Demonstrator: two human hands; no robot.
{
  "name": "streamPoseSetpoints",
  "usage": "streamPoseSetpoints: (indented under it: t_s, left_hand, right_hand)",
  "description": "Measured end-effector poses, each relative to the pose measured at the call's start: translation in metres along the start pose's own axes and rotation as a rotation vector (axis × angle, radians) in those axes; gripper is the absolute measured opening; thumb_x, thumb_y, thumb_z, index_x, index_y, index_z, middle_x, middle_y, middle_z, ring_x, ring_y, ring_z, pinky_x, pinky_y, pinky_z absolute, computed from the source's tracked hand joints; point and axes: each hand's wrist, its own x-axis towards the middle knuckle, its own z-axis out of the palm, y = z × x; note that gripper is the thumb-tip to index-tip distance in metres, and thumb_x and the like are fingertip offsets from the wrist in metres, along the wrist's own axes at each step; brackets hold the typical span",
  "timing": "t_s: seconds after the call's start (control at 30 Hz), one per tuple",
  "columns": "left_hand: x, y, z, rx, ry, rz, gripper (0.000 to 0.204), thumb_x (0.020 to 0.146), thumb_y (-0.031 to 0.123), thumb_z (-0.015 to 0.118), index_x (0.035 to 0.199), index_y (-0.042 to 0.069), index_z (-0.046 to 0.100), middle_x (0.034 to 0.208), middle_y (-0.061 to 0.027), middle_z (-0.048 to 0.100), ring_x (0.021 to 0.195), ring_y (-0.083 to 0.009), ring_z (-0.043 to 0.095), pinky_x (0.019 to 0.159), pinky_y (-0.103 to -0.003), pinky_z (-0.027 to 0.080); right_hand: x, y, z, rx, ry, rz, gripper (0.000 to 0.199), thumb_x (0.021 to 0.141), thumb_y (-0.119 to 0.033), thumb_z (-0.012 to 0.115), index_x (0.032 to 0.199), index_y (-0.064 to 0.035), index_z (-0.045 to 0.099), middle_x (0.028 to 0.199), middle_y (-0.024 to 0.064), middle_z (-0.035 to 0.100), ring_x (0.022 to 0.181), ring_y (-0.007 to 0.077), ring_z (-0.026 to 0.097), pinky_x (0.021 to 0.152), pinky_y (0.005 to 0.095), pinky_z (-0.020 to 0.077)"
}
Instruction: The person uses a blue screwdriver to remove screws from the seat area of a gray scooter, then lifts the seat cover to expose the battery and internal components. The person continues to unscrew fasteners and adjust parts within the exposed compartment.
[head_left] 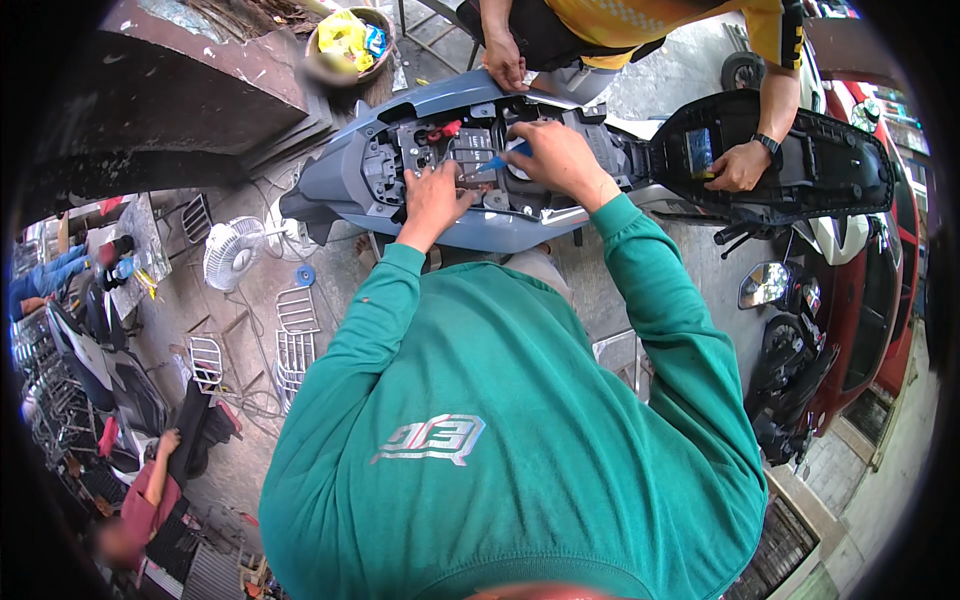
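Observation:
A grey-blue motor scooter body [470, 237] lies in front of me with its seat [840, 160] swung up to the right. In its open compartment sits a dark battery [470, 148], with a red terminal cover [450, 129] at its far edge. My right hand [562, 160] is closed round a blue-handled screwdriver [512, 156], whose thin end points left and down toward the battery's near edge. Beside that end, my left hand [433, 203] rests at the compartment's near side, fingers spread; its fingertips are partly hidden.
Across the scooter, a person in a yellow shirt [620, 20] has one hand on the body and another by a small dark rectangular device [699, 152] on the seat's underside. A white fan [234, 252], metal racks [293, 350] and cables lie left. Parked motorcycles [785, 350] stand right.

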Motion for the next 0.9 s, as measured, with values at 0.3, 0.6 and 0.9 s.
streamPoseSetpoints:
  t_s: [0.3,0.6,0.9]
  left_hand:
    - [0.015,-0.001,-0.013,0.188,-0.167,0.077,0.026,0.080,0.026,0.077,0.102,0.015,0.081,0.103,-0.0099,0.078,0.111,-0.0308,0.068,0.110,-0.059,0.037]
    - [0.035,-0.016,-0.033,0.193,-0.504,0.270,0.033,0.091,0.034,0.074,0.118,0.016,0.080,0.106,-0.0153,0.076,0.117,-0.0316,0.067,0.121,-0.061,0.027]
    - [0.046,-0.011,-0.025,0.282,-0.746,0.301,0.035,0.102,0.030,0.060,0.131,0.016,0.074,0.137,-0.0138,0.065,0.135,-0.0319,0.057,0.121,-0.062,0.028]
  right_hand:
    - [-0.017,0.009,-0.038,0.088,0.182,0.293,0.045,0.095,-0.050,0.069,0.095,-0.0061,0.080,0.070,0.0203,0.069,0.073,0.0413,0.071,0.069,0.0475,0.0570]
    - [-0.069,0.022,-0.020,0.533,0.227,0.599,0.045,0.099,-0.044,0.070,0.096,0.0006,0.077,0.058,0.0088,0.058,0.056,0.0137,0.054,0.056,0.0352,0.0450]
    - [-0.088,0.016,0.016,0.785,0.209,0.833,0.043,0.100,-0.042,0.069,0.097,0.0013,0.076,0.062,0.0077,0.062,0.057,0.0127,0.059,0.057,0.0332,0.0479]
